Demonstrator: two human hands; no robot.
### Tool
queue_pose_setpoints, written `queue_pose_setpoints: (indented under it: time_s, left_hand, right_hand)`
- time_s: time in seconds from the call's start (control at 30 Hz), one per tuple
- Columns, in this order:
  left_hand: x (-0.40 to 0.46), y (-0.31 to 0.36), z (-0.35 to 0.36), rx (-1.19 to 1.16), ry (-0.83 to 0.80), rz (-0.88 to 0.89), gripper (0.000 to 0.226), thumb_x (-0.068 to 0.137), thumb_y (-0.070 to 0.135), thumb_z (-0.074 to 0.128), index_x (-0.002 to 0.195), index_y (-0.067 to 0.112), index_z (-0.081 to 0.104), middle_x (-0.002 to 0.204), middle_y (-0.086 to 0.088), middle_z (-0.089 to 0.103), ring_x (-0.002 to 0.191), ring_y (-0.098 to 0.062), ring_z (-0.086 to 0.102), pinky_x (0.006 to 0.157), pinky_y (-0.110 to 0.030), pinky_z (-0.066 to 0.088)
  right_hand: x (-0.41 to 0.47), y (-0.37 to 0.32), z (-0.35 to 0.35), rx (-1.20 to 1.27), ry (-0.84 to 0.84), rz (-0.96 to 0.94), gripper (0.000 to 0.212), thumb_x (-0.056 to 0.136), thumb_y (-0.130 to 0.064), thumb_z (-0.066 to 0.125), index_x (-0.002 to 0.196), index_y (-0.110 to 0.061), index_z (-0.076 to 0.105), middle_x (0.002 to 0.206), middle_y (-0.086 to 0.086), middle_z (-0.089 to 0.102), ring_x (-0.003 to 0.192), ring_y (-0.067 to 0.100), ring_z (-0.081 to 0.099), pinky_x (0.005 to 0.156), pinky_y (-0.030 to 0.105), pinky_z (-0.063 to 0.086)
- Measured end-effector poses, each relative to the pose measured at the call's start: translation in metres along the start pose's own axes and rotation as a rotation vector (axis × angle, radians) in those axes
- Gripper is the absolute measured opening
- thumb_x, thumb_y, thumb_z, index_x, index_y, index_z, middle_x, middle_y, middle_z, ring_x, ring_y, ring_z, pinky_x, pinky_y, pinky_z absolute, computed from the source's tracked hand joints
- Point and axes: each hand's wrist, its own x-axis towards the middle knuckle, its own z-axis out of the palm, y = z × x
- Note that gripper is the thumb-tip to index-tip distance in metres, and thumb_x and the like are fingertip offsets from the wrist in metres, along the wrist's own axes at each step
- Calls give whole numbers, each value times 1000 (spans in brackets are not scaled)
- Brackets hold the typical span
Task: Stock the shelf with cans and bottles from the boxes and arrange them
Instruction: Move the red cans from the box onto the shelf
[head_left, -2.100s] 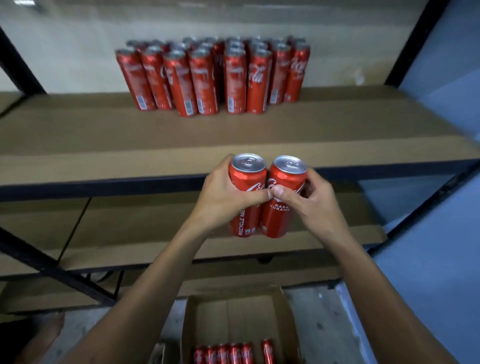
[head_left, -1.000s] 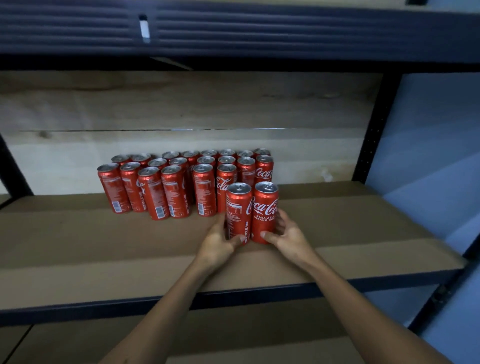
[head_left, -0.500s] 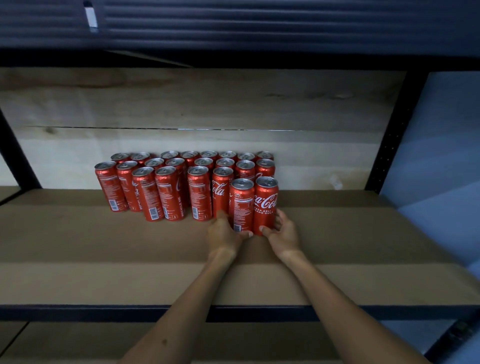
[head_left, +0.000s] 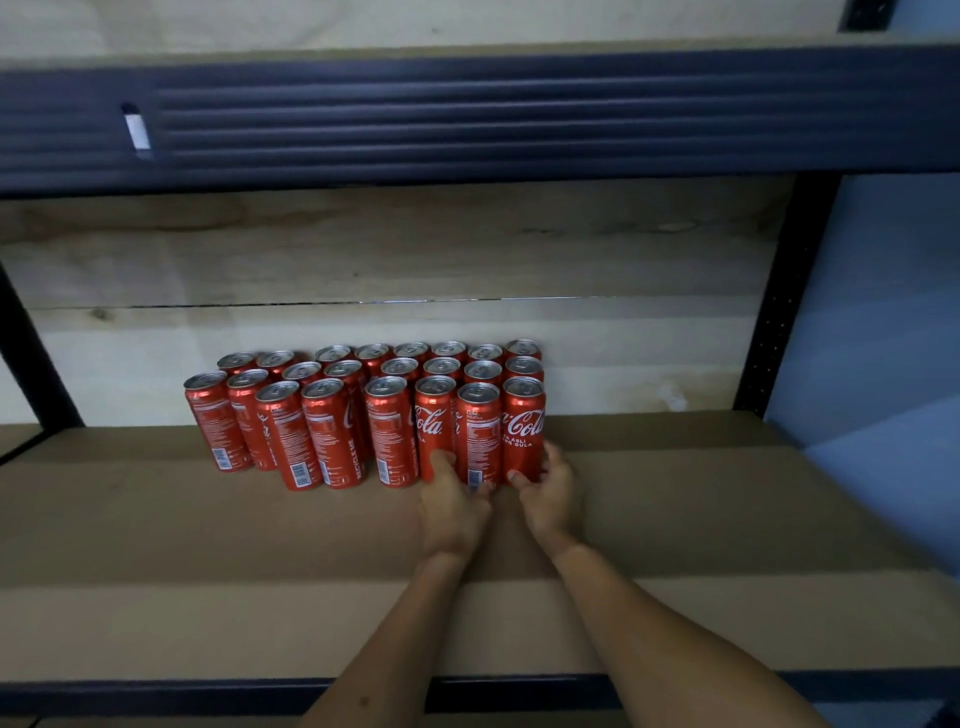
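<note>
While both hands sat low against the front row, the step in hand looked like the seating of two tall red aluminium cola cans into the block already standing on the brown cardboard-lined shelf board (head_left: 675, 519). The left hand (head_left: 453, 512) had its fingers curled round the base of the barcode-faced red can (head_left: 479, 434), second from the right end of the front row, with the thumb up against the neighbouring can on its left. The right hand (head_left: 549, 493) cupped the foot of the logo-faced red can (head_left: 524, 428) at the right end, thumb in front and fingers wrapped round its right side. Both cans stood upright on the board, touching each other and level with the rest of the front row. Behind them the red can block (head_left: 332, 410) ran three rows deep against the pale wooden back panel (head_left: 363, 260), its left part set slightly askew and stepping back toward the wall. Above hung the dark blue ribbed steel beam (head_left: 467, 114) of the next shelf.

By my judgement the placing was nearly finished. The next move called for loosening both grips without tipping either slim can, drawing the hands straight back along the board, then fetching more stock; plenty of bare board remained to the right and in front.
</note>
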Motion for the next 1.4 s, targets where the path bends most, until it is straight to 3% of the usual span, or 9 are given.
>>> queue_pose_setpoints:
  time_s: [0.1,0.23,0.33,0.7,0.93,1.1,1.17,1.27,1.4]
  left_hand:
    - [0,0,0,16,5,-5,37,79,19,76,98,18,44,89,-10,66,85,-30,66,76,-40,54]
    - [0,0,4,49,-16,6,29,82,22,75,95,13,51,102,-14,68,93,-31,66,83,-45,55]
    - [-2,2,2,45,-23,25,29,84,22,74,99,11,52,108,-14,66,99,-32,65,88,-47,54]
    - [-10,-11,-12,96,-162,40,20,80,3,59,98,8,68,101,-13,71,99,-30,65,89,-30,48]
    - [-41,-29,-46,293,-465,232,32,88,16,54,118,18,66,124,-6,65,119,-23,56,103,-28,42]
    - [-74,-43,-84,440,-480,474,29,92,27,48,112,16,66,121,-8,66,111,-32,59,93,-40,49]
    - [-92,-50,-99,451,-457,578,28,96,29,46,111,14,65,121,-6,65,113,-28,58,91,-38,48]
    - [-123,-68,-115,517,-355,786,37,95,37,42,112,12,64,121,-5,64,116,-26,57,95,-36,44]
    - [-162,-103,-126,610,-301,926,62,89,32,51,143,2,44,151,-17,40,142,-30,34,117,-47,27]
  right_hand:
    - [-11,-22,-8,-67,-1,-13,57,73,-14,76,127,-24,61,109,2,72,95,20,69,90,38,55]
    - [-12,-27,-16,-69,24,67,33,82,-1,67,115,-6,68,104,10,72,96,25,69,88,31,52]
    - [-10,-23,-17,-47,69,103,18,83,-2,71,100,-1,69,99,16,72,93,27,69,88,35,53]
    - [-37,-32,-33,-251,178,111,23,77,3,61,96,-3,72,97,17,73,96,33,67,88,33,49]
    - [-72,-28,-52,-277,101,127,25,82,-3,62,107,-1,68,109,18,70,106,33,64,97,35,48]
    - [-135,-43,-60,-723,-79,-35,30,86,-27,60,112,-17,72,116,6,71,112,29,62,95,34,50]
    - [-166,-41,-56,-830,-48,-175,31,90,-28,54,113,-18,72,121,5,69,115,27,61,95,36,49]
    - [-210,-27,-50,-728,79,-350,39,94,-27,43,116,-12,72,126,4,67,124,21,57,104,37,39]
    - [-253,0,-47,-607,145,-436,41,97,-22,46,133,-7,59,143,6,53,142,20,37,120,36,18]
